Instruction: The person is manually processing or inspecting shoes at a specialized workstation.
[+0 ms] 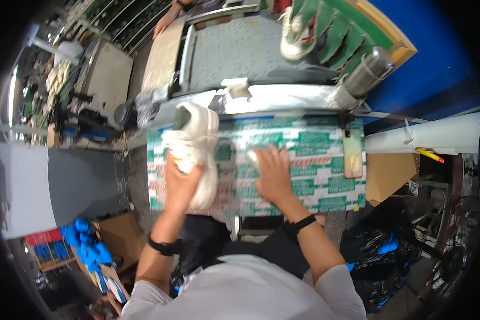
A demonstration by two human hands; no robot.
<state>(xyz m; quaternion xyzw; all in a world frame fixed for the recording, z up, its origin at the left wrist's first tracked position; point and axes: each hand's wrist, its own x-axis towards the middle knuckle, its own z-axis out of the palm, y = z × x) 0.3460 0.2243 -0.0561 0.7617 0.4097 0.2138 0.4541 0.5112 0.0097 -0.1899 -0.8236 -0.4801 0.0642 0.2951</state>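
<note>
The shoe [194,152], cream-white and thick-soled, lay near the left edge of the table [325,176] with its green and white patterned cover, and our left hand [180,181] was wrapped around its heel end. Our right hand [272,173] lay spread and flat on the cover just beside it, fingers pointing away. A phone [352,153] lay near the right edge. Being so close to the edge, the shoe could have slipped off had our grip loosened, we judged. Something small and pale at our right fingertips was too blurred to make out, and our left fingers were hidden behind the shoe.
</note>
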